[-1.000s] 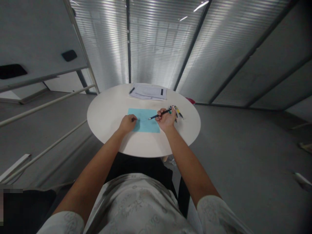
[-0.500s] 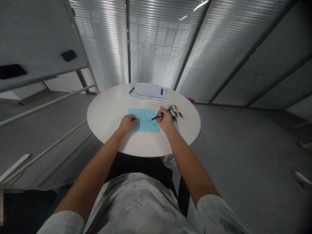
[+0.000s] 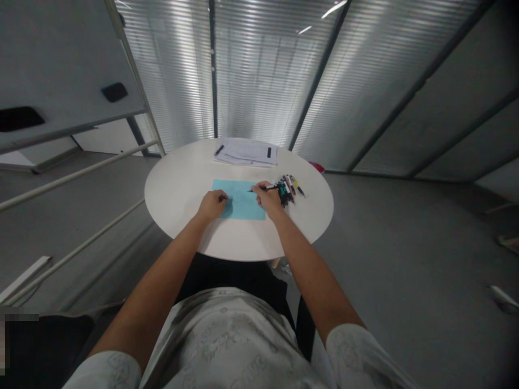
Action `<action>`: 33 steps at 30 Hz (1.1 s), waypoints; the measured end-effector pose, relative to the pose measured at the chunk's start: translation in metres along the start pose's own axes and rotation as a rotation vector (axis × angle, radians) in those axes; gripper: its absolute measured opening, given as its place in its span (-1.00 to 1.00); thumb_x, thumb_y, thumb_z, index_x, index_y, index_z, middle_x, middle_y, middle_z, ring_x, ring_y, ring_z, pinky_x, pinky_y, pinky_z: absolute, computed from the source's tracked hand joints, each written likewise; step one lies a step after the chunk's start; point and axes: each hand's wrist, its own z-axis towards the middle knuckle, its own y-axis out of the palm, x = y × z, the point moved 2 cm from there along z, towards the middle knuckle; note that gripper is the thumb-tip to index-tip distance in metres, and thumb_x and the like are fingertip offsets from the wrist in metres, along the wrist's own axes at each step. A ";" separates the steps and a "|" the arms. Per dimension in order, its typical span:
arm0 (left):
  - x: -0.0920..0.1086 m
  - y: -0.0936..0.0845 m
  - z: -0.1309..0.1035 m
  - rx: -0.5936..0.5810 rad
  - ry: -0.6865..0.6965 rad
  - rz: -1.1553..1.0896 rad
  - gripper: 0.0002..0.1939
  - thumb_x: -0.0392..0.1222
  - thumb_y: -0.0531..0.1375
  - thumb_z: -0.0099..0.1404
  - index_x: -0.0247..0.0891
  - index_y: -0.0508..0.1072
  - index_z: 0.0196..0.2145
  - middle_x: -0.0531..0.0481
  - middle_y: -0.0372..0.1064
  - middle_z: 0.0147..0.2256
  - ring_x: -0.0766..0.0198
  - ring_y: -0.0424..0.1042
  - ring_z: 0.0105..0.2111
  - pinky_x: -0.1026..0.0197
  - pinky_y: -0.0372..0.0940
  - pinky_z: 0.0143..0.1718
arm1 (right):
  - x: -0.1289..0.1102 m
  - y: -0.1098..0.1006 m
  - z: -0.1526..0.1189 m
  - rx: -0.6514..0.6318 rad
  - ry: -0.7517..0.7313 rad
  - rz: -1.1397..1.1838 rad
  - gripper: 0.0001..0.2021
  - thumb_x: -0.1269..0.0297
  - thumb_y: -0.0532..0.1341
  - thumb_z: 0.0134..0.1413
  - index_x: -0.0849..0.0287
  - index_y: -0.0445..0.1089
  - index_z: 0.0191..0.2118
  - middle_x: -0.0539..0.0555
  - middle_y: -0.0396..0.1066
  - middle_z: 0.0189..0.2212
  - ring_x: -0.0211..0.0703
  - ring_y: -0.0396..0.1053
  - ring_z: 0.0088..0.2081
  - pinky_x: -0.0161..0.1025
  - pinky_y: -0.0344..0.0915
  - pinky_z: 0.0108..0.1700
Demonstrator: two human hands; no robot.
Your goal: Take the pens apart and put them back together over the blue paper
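Observation:
A light blue sheet of paper (image 3: 243, 210) lies on the round white table (image 3: 178, 189), with faint marks on its surface. My right hand (image 3: 268, 198) is closed around a dark pen (image 3: 265, 188). The pen's thin tip points left over the upper middle of the sheet; whether it touches the paper I cannot tell. My left hand (image 3: 213, 205) rests at the sheet's left edge with curled fingers. Something small and dark shows at those fingertips, too small to name. Several markers (image 3: 291, 186) in different colours lie just right of my right hand, which partly hides them.
A stack of white papers (image 3: 245, 151) with dark items on it sits at the table's far edge. White metal rails (image 3: 81, 175) run along the left. Windows with blinds (image 3: 263, 81) stand behind the table. A red object (image 3: 317, 167) shows beyond its right rim.
My right hand has shifted slightly left, and the pen has turned flatter, its tip now farther up the sheet. My left hand and the paper have stayed put.

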 end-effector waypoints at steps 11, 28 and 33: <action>0.003 -0.002 0.000 -0.002 -0.016 -0.004 -0.75 -0.31 0.11 0.19 -0.25 0.56 -0.24 -0.12 0.53 -0.30 0.20 0.46 -0.28 0.20 0.30 -0.18 | 0.003 0.000 -0.009 -0.105 -0.161 -0.428 -0.81 0.20 0.13 0.07 0.12 0.33 -0.50 -0.09 0.27 -0.69 -0.33 0.20 -0.62 -0.39 0.07 -0.54; 0.002 -0.002 0.000 0.000 0.004 -0.004 -0.76 -0.32 0.10 0.21 -0.24 0.56 -0.25 -0.14 0.54 -0.26 0.17 0.47 -0.25 0.16 0.30 -0.13 | 0.007 0.001 -0.011 -0.149 -0.126 -0.431 -0.79 0.22 0.09 0.05 0.12 0.30 -0.55 -0.08 0.18 -0.73 -0.29 0.14 -0.62 -0.34 0.01 -0.53; 0.003 -0.003 -0.001 -0.003 -0.006 -0.006 -0.75 -0.32 0.11 0.20 -0.25 0.56 -0.24 -0.13 0.54 -0.27 0.17 0.47 -0.27 0.17 0.31 -0.14 | 0.009 0.001 -0.008 -0.137 -0.143 -0.341 -0.82 0.23 0.07 -0.01 0.11 0.28 -0.55 -0.11 0.14 -0.75 -0.30 0.11 -0.66 -0.35 0.00 -0.57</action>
